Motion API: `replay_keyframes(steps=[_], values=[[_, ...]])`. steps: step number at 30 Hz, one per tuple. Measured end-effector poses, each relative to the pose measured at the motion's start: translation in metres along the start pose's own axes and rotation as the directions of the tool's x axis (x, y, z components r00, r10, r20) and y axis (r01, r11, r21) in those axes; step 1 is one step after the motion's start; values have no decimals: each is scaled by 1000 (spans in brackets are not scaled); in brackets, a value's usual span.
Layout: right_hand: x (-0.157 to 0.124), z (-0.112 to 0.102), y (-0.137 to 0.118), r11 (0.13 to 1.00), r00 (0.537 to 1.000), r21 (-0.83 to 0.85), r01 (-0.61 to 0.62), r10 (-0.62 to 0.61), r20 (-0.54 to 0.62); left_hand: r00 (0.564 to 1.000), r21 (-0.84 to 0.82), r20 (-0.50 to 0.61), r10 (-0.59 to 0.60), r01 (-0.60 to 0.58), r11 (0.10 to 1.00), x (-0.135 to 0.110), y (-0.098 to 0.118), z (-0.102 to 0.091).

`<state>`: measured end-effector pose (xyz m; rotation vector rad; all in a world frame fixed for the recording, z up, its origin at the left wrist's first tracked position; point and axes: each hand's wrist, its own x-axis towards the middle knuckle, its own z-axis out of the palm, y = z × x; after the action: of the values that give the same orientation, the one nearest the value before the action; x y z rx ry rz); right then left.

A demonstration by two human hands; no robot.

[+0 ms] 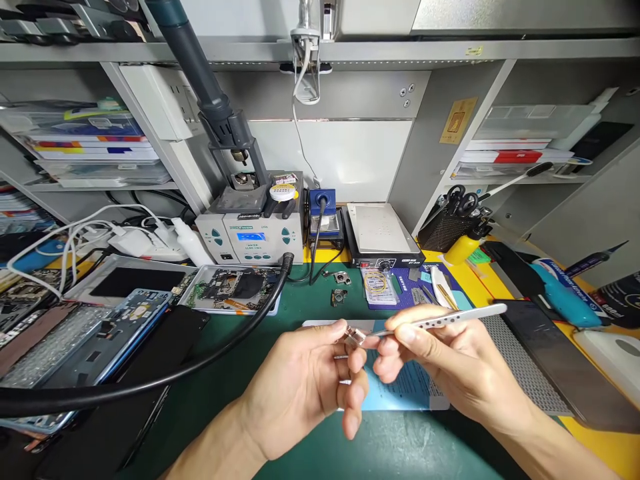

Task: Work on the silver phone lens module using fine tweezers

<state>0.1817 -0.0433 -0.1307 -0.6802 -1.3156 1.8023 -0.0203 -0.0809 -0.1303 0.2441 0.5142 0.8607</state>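
My left hand point(313, 380) pinches a small shiny metal phone part point(355, 336) between thumb and fingers, above the work mat. The part looks like a camera module, though its details are too small to make out. In my right hand point(445, 353) is a slim metal pry tool point(457, 318) with a row of holes along its handle. Its thin tip points left and reaches the part or stops right beside it; I cannot tell which. Below both hands lies a light blue and white pad point(400, 393). Two similar small modules point(339, 297) rest on the green mat beyond.
A thick black hose point(240, 333) curves across the left side from the hot-air station point(255, 237). Opened phone parts lie in a tray point(273, 310) and in a pile at left. A heating plate point(385, 227) stands behind; a dark phone point(560, 360) lies at right.
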Motion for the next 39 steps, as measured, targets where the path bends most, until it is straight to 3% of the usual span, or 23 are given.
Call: replay_keyframes(steps=[6,14,20,28,33,39], values=[[-2,6,3,993,997,-93,69,-73,-38,997,20,-3,79,-79,997,2,-4,-6],[-3,8,3,953,987,-255,160,-157,33,982,125,-47,183,-176,976,5,-8,-7],[-3,9,0,889,976,-402,218,-211,63,979,162,-81,189,-174,971,5,-6,-8],[-4,7,-1,798,956,-533,283,-279,90,990,135,-125,60,-42,990,6,-4,-7],[-5,3,1,745,942,-583,324,-308,130,987,127,-151,56,-37,991,7,-2,-8],[-4,2,1,764,951,-568,306,-278,139,985,114,-151,78,-61,992,5,1,-9]])
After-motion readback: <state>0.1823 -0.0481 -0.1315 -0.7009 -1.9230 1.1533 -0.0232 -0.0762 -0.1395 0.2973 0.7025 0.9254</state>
